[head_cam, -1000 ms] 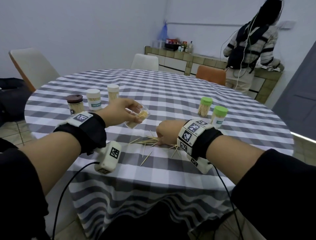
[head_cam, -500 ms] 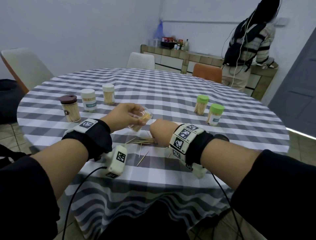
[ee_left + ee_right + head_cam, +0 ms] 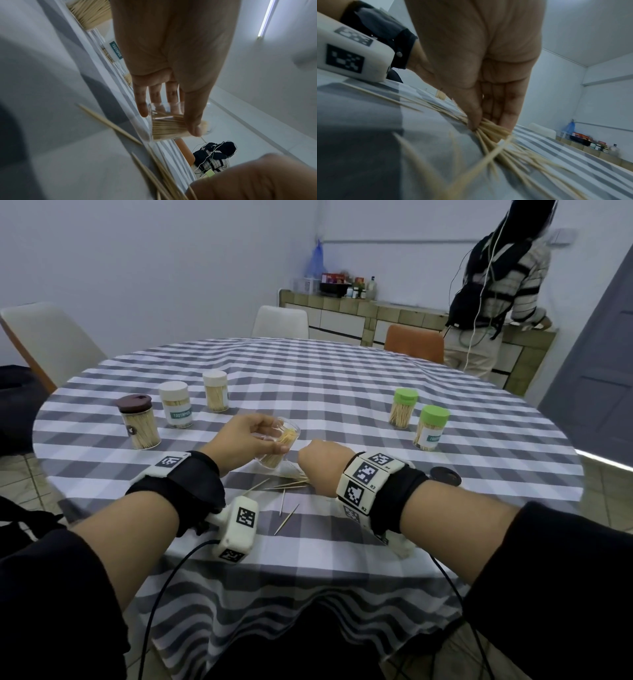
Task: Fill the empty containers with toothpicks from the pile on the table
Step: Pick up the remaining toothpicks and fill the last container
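My left hand [image 3: 250, 436] grips a clear plastic container [image 3: 279, 445], tilted toward the right and partly filled with toothpicks; the left wrist view shows thumb and fingers wrapped round this container [image 3: 173, 125]. Just right of it, my right hand [image 3: 322, 465] is down on the toothpick pile [image 3: 286, 487]. In the right wrist view its thumb and fingers pinch a bunch of toothpicks [image 3: 489, 128] lying on the checked tablecloth [image 3: 342, 392]. A few loose toothpicks [image 3: 286, 518] lie nearer the table's front edge.
Three capped, filled containers stand at the left: brown-lidded [image 3: 138, 422], white-lidded [image 3: 175, 409] and cream-lidded [image 3: 215, 391]. Two green-lidded ones [image 3: 404, 407] [image 3: 431, 426] stand at the right. A dark lid [image 3: 445, 475] lies beside my right wrist. A person [image 3: 496, 282] stands at the far counter.
My right hand has lifted slightly and closed its fingers on toothpicks from the pile. The left hand keeps holding the tilted container beside it. The head view has shifted a little.
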